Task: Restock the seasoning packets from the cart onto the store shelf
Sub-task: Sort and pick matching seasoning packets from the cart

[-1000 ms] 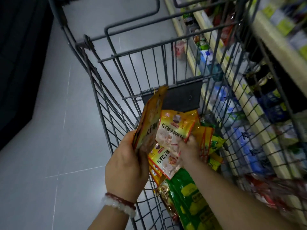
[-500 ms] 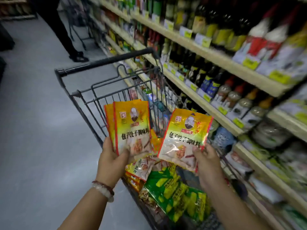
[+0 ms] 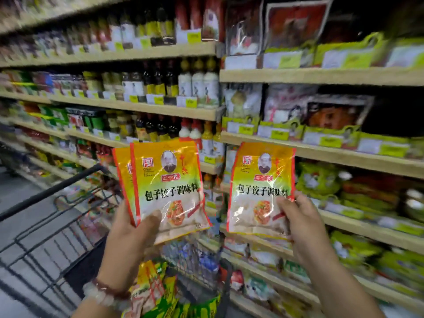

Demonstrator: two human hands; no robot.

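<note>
My left hand (image 3: 128, 246) grips a small stack of orange-and-yellow seasoning packets (image 3: 165, 187) by the lower left corner, held upright facing me. My right hand (image 3: 300, 223) pinches a single matching seasoning packet (image 3: 259, 191) by its lower right edge. Both are raised above the wire cart (image 3: 57, 244), in front of the store shelf (image 3: 332, 152). More packets (image 3: 156, 290), yellow and green, lie in the cart below my hands.
Wooden shelves run across the view. Bottles of sauce (image 3: 160, 86) fill the left bays, and bagged goods in green display trays (image 3: 332, 134) fill the right bays. The cart handle (image 3: 52, 189) crosses at lower left, with grey floor beyond it.
Both hands lifted packets out of the cart and raised them. My view swung from the cart and aisle floor up to face the shelves on the right.
</note>
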